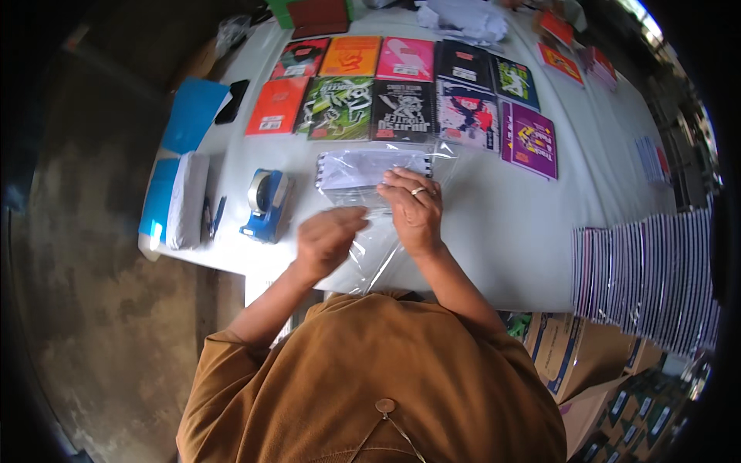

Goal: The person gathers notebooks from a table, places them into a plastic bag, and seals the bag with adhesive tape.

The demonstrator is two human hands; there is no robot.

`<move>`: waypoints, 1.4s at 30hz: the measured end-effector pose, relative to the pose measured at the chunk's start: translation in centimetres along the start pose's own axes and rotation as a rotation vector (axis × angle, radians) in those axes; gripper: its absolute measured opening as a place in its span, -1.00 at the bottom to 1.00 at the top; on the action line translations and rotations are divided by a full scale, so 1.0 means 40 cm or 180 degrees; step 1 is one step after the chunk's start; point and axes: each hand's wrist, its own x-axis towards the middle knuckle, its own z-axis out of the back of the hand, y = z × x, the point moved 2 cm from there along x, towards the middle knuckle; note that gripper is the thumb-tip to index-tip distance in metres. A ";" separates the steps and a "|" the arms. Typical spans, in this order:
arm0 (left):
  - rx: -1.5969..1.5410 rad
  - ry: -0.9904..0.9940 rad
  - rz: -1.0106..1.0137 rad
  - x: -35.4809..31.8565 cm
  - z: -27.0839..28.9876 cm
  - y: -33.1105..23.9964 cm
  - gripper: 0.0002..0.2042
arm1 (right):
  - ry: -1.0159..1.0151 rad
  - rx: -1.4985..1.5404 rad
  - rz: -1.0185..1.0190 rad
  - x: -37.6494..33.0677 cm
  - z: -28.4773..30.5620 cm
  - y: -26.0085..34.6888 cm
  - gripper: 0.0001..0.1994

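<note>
A small white pad with dark spiral binding at its ends lies before me on the table, covered by a clear plastic wrapper that trails toward my body. My right hand, with a ring on one finger, rests over the pad's right part, fingers stretched out and pressing on the plastic. To its left, my left hand is curled closed just above the near side of the wrapper. It is slightly blurred, and whatever its fingers pinch is hidden. Left of that hand stands a blue tape dispenser with a roll of tape.
Two rows of colourful notebooks lie beyond the pad. At left are blue folders, a dark phone, a white packet and pens. A long stack of notebooks stands at right, above cardboard boxes.
</note>
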 end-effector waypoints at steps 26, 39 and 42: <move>-0.1808 -0.1373 0.3219 0.003 0.153 0.082 -0.70 | 0.0008 -0.0195 0.0511 -0.015 -0.004 -0.033 -0.87; -0.2054 0.0122 0.5351 -0.293 -0.187 0.157 -0.56 | 0.1461 -0.0458 0.0116 0.039 0.067 0.070 -0.67; -0.4408 -0.0445 0.5599 -0.265 -0.090 0.126 -0.35 | 0.1925 0.0181 0.0345 0.018 0.111 0.066 -0.69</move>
